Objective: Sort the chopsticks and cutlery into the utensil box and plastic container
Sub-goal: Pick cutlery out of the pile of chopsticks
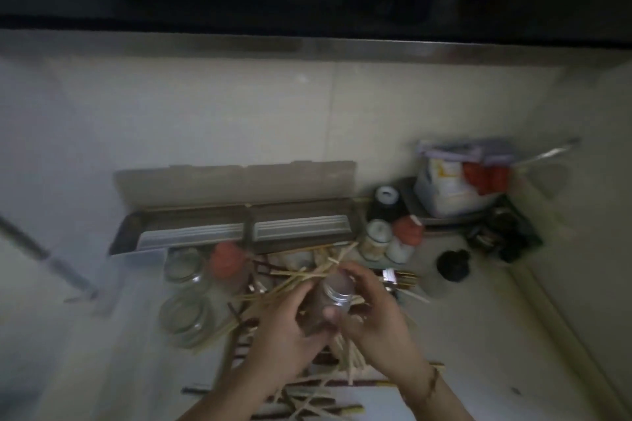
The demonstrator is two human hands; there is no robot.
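A clear plastic container [336, 294] with a threaded neck is held over a messy pile of pale and dark chopsticks [273, 290] on the counter. My right hand [372, 318] grips its right side, thumb across its body. My left hand [290, 331] curls round its lower left side. Behind the pile the long utensil box [191, 215] lies open, its lid [236, 183] leaning on the wall, with white trays inside. Some metal cutlery [396, 278] shows to the right of the hands. The frame is blurred and dim.
Two open glass jars [183, 265] [184, 318] and a red-capped bottle [227, 261] stand left of the pile. Small jars [378, 237], a red-capped one [407, 236], a black lid [453, 265] and a tub [455, 181] crowd the right corner. Walls close in behind and right.
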